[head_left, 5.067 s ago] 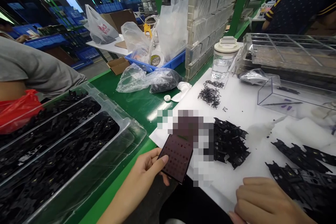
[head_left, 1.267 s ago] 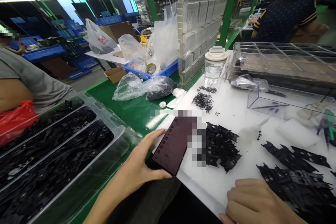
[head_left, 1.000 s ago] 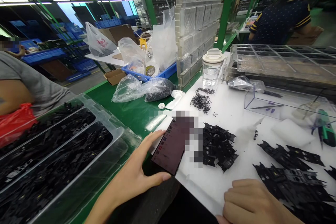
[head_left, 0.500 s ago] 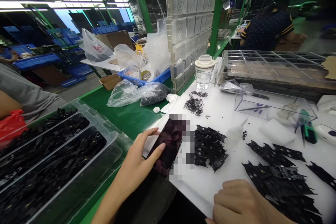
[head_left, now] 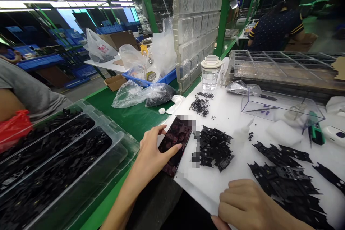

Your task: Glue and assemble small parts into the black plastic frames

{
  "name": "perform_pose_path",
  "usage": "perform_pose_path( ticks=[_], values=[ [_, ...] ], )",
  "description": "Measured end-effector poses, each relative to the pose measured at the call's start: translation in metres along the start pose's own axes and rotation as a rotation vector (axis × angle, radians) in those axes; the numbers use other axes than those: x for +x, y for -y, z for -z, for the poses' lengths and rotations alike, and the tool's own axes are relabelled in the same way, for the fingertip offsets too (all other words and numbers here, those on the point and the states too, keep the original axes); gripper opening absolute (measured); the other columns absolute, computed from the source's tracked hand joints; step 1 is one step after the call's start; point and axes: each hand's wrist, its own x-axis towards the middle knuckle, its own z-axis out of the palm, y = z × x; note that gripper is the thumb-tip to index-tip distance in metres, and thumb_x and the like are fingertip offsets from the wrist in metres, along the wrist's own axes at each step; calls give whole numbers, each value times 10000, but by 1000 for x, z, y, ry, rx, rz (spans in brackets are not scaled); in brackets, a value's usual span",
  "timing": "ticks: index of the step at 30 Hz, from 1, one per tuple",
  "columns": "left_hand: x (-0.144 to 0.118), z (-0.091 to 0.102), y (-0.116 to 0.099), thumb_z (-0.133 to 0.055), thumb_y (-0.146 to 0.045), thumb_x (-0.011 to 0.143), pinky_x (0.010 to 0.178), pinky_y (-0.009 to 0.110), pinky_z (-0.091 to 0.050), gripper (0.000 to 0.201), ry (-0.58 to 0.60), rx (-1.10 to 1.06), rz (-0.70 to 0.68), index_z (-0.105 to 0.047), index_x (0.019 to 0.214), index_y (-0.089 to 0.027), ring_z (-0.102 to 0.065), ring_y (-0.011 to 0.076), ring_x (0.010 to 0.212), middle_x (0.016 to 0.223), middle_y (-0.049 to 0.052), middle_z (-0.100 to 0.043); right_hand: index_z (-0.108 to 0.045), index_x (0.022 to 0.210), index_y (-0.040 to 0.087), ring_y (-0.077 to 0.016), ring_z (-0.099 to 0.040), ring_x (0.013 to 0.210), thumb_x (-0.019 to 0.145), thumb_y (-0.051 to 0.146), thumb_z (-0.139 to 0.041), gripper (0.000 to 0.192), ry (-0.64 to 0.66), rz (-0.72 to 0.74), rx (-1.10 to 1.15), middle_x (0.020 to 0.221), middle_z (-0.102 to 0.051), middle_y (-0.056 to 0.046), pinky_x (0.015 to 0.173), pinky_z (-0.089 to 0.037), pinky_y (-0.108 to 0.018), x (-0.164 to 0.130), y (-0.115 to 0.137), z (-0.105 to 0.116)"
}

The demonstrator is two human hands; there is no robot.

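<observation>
A dark-screened smartphone (head_left: 175,143) lies tilted at the front left edge of the white work surface. My left hand (head_left: 154,151) grips it from the left, thumb across the screen and fingers at its far left side. Right of the phone is a heap of flat black plastic parts (head_left: 215,147). At the front edge rests my right hand (head_left: 242,201), curled into a fist; its inner side is hidden, so I cannot see whether it holds anything. More black parts (head_left: 285,179) lie spread out beyond and to the right of that fist.
Small black pins (head_left: 199,107) are piled near a lidded clear cup (head_left: 210,73). A clear box (head_left: 283,106) and a green-black tool (head_left: 316,133) sit at right. Left stands a divided bin (head_left: 115,143) full of black parts. Two people (head_left: 275,25) are nearby.
My left hand and the phone have shifted slightly up and right, and the thumb sits further right over the screen. My right fist stays at the edge.
</observation>
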Motion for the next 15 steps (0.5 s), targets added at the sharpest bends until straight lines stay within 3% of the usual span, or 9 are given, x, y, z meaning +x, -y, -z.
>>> perform_pose_path(
  ticks=[3, 7, 15],
  values=[
    [3, 7, 2, -651, -693, 838, 1066, 530, -444, 722, 30, -91, 50, -539, 1393, -245, -547, 372, 1311, 1343, 133, -619, -517, 622, 187, -104, -454, 492, 987, 43, -486, 394, 25, -20, 1, 555, -519, 38, 514, -351, -286, 0, 1, 5],
    [5, 12, 7, -533, -714, 913, 1033, 475, -465, 632, 25, -175, 54, -583, 1339, -250, -608, 330, 1226, 1287, 100, -662, -523, 648, 192, -109, -489, 525, 992, 57, -519, 370, 68, -42, 1, 584, -539, 30, 560, -395, -295, 6, 2, 15],
    [4, 3, 15, -571, -622, 935, 1140, 510, -351, 500, -5, -169, 14, -608, 1297, -279, -516, 331, 1323, 1299, 82, -643, -489, 650, 210, -134, -373, 525, 964, 59, -547, 354, 75, -1, -131, 581, -440, 23, 515, -306, -326, 25, -3, 31]
  ],
)
